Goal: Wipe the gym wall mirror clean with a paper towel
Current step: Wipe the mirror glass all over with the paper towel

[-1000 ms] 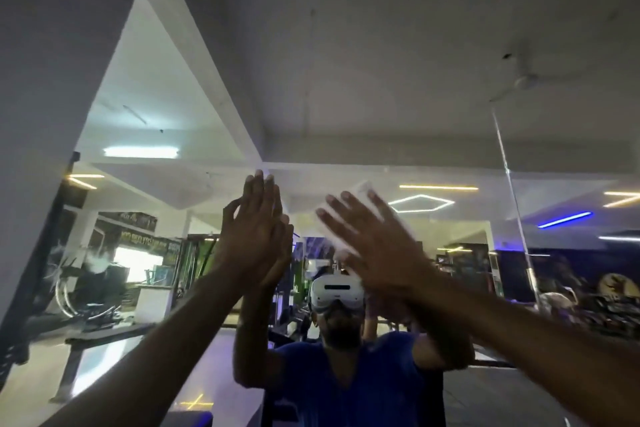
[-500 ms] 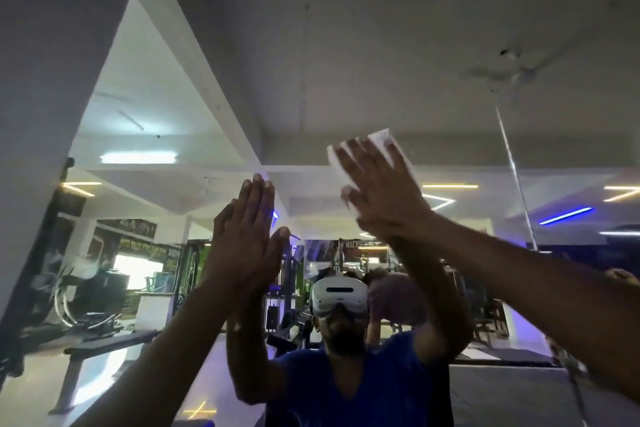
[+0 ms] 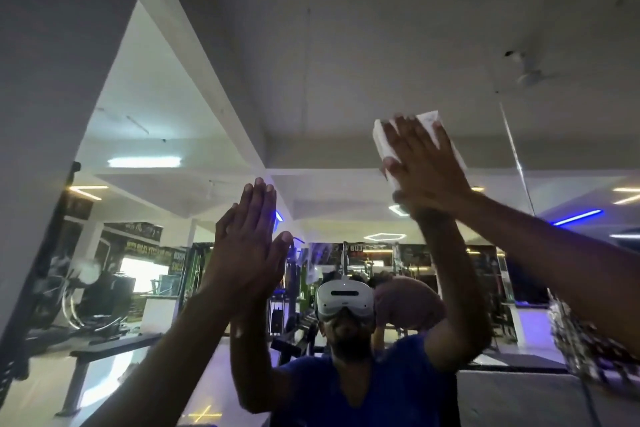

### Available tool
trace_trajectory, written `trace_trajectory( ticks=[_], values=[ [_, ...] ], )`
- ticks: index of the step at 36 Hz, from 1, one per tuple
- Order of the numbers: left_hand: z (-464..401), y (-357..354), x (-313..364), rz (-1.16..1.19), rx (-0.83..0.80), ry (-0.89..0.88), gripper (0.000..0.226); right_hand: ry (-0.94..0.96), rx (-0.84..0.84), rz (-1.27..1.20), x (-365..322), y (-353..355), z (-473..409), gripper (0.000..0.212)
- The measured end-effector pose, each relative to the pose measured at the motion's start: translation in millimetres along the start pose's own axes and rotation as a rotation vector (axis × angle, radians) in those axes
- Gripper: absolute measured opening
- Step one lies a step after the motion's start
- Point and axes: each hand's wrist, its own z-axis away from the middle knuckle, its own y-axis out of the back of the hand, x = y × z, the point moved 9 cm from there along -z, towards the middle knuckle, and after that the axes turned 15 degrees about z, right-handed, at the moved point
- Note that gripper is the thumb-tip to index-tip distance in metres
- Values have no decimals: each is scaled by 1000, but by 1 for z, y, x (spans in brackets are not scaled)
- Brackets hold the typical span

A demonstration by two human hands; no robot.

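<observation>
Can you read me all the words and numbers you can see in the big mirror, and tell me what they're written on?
None can be read for sure.
Dark banners with yellow letters, reflected in the mirror: mirrored and too blurred to read.
Dark signs above the machines: a few pale letters, too blurred to read.
Headset: no words visible.
Paper towel under the right hand: plain white.

White paper towel (image 3: 382, 142), white headset (image 3: 344, 302), blue shirt (image 3: 381, 388) — blue and yellow light strips (image 3: 576, 217).

Big gym wall mirror (image 3: 346, 97), doing all the carrying here

Folded paper towel (image 3: 382, 146) sits flat on the glass, poking out past the right hand's fingertips (image 3: 398, 123); left hand's fingers (image 3: 258, 198) lie flat on it too.
</observation>
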Motion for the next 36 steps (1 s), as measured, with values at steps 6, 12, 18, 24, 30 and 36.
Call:
trace_trajectory(
  ticks=[6,12,18,24,30,36],
  values=[
    [1,1,2,14,-16,12,76,-199,124,-60,-52,7,31,78],
    [-1,1,2,15,-14,16,76,219,119,-6,-65,-5,73,77],
    [-2,-2,1,-22,-23,27,76,-48,104,-15,-19,9,-21,76],
    [-1,3,3,26,-46,27,78,-50,154,-67,-82,9,33,79],
    [-3,7,4,51,-83,48,82,242,115,-34,-54,-1,45,75],
    [-4,8,0,22,-87,22,78,-223,56,-73,-27,7,-31,79]
  ],
)
